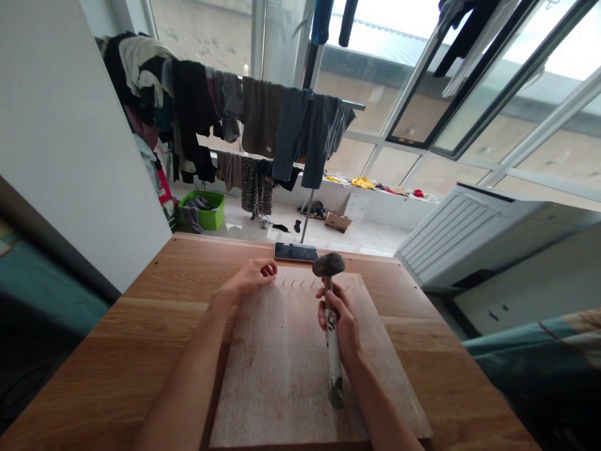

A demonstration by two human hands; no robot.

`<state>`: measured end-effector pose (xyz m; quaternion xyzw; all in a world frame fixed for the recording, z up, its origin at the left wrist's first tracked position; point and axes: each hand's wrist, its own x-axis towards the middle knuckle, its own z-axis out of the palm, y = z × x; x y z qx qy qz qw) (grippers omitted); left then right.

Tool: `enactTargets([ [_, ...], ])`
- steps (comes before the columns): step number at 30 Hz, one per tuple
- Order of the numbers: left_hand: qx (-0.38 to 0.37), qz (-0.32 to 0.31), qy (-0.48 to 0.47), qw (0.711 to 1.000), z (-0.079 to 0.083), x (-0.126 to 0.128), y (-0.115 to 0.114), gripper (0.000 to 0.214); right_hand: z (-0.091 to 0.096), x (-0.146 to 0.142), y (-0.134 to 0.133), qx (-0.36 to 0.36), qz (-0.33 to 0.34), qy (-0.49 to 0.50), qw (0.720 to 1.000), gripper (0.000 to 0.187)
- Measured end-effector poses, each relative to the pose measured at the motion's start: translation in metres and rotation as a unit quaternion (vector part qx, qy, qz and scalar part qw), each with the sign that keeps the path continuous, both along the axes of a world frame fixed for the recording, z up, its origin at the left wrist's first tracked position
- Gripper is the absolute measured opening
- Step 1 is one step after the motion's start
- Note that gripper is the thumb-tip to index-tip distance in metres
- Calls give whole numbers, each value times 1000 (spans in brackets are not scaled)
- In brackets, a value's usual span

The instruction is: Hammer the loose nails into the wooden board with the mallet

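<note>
My right hand (pixel 340 319) is wrapped round the pale handle of a hammer (pixel 328 265), whose dark head points up and away over a worn wooden board (pixel 282 369). My left hand (pixel 253 275) rests at the board's far left corner with thumb and fingers pinched together; what they pinch is too small to make out. A row of several nails (pixel 300 283) stands along the board's far edge between the two hands. The board lies on a wooden table (pixel 141 326).
A dark phone (pixel 295 252) lies flat at the table's far edge. Beyond stands a clothes rack (pixel 263 119) hung with garments, a green basket (pixel 206 210) on the floor, a white radiator-like unit (pixel 460 232) at right and a white wall at left.
</note>
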<state>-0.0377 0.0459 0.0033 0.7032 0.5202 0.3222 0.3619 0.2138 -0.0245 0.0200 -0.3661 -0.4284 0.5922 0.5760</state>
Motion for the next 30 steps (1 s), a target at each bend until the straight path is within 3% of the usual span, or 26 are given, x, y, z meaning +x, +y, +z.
enactTargets([
  [14, -2, -2, -6, 1000, -2, 4, -1, 12, 0, -6, -4, -8, 16, -27, 999, 26],
  [25, -5, -8, -15, 1000, 0, 2, -5, 18, 2, -34, -4, -25, 134, -89, 987, 28],
  [30, 21, -28, -35, 999, -4, 2, -4, 19, 9, -51, -7, -16, 132, -100, 986, 28],
])
